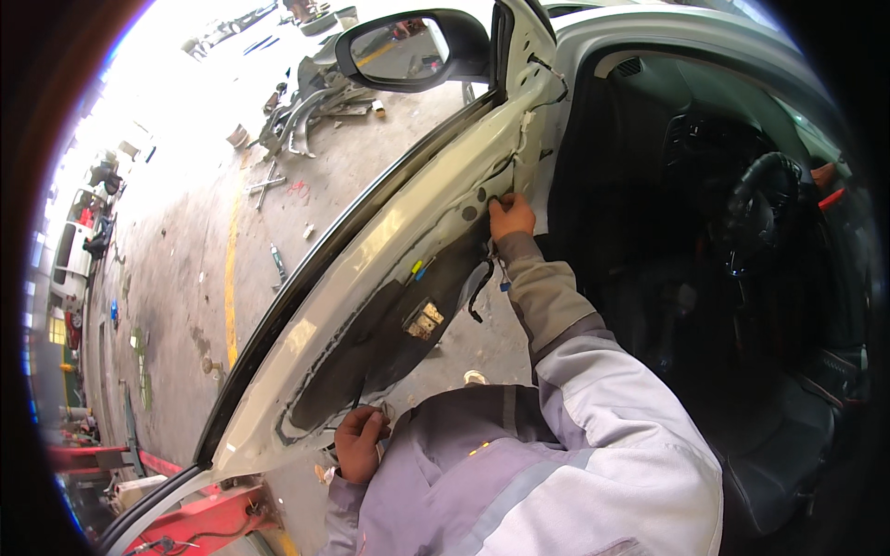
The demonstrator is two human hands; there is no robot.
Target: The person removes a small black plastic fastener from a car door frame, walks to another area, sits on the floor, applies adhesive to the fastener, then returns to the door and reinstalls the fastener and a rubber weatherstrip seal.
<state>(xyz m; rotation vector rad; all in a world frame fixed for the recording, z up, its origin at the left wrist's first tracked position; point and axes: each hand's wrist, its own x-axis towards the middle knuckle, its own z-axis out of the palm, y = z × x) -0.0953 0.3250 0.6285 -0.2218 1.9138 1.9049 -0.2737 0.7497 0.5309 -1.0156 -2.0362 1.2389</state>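
In front of me a cream car door stands wide, its inner trim off. A dark liner sheet covers much of its inner side. My right hand is closed against the door's hinge-side part, beside two round dark plugs; what its fingertips grip is hidden. Below that wrist a dark cable with a connector dangles. At the lower rear corner of the door, my left hand is closed with thumb against fingers, near the liner's edge. Anything in that pinch is too small to make out.
A side mirror juts from the door's far end. To my right lie the car's dark seat and steering wheel. Removed car parts and a cross-shaped wrench lie on the floor beyond. Red equipment stands at lower left.
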